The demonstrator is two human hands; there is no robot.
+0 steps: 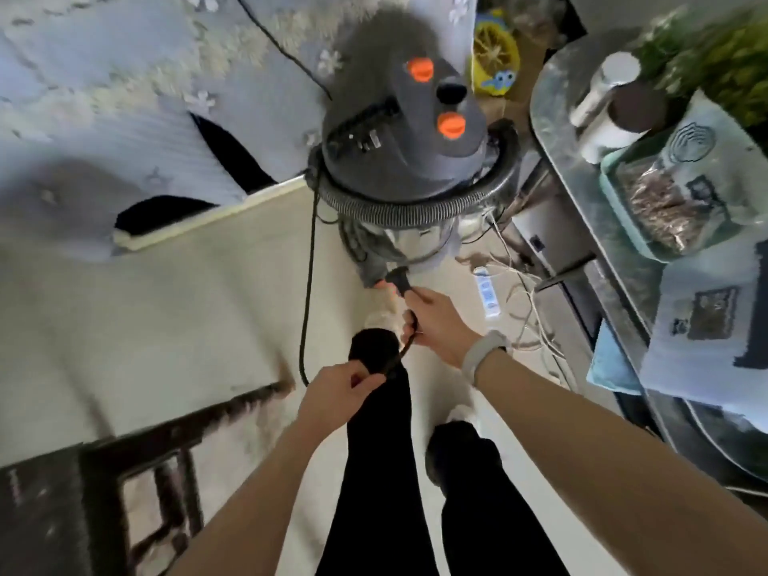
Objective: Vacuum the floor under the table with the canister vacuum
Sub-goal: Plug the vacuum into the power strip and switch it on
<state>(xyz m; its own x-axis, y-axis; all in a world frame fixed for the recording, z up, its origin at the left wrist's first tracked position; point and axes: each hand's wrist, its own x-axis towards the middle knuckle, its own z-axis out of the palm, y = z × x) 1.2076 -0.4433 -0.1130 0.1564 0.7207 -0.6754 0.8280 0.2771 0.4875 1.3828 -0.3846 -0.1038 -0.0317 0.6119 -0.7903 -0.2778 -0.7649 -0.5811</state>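
The canister vacuum (399, 130) stands on the floor ahead of me, dark grey with two orange knobs and a ribbed hose (374, 209) coiled around its body. Its black power cord (308, 284) runs down from the canister and loops back to my hands. My right hand (436, 322) grips the cord just behind the black plug (399, 280), which points toward the vacuum. My left hand (340, 388) pinches the same cord lower down, in front of my legs. The table (552, 130) with a shiny metal top stands at the right.
A white power strip (488, 291) with tangled white cables lies on the floor beside the table's legs. A blue patterned rug (124, 97) covers the far left. A dark wooden chair (137, 471) sits near left. Containers, papers and a plant crowd the tabletop.
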